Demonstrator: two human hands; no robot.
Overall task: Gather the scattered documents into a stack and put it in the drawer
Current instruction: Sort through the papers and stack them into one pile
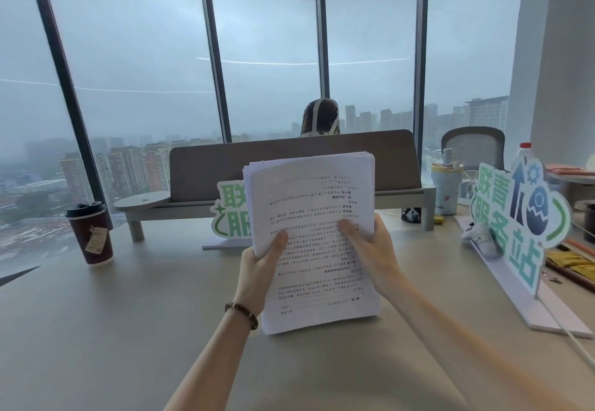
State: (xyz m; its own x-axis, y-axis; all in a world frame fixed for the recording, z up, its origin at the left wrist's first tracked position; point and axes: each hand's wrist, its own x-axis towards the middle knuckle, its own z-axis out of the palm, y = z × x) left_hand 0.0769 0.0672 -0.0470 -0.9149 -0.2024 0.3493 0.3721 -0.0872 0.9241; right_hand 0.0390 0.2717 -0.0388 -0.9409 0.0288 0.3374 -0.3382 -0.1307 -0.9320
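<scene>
Both hands pinch the stack of documents [314,240] upright above the near middle of the desk [128,330]: the left hand [257,269] on its left edge, the right hand [370,249] on its right, thumbs across the printed front sheet. Its sheets look gathered but uneven at the top, so tapping the bottom edge on the desk should square them. No drawer is in view, so firm holds on both sides matter before carrying.

Curved floor-to-ceiling windows [264,56], grey hazy skyline; beige desk [128,330]; brown divider [289,159]; mesh chair [471,146] right.
</scene>
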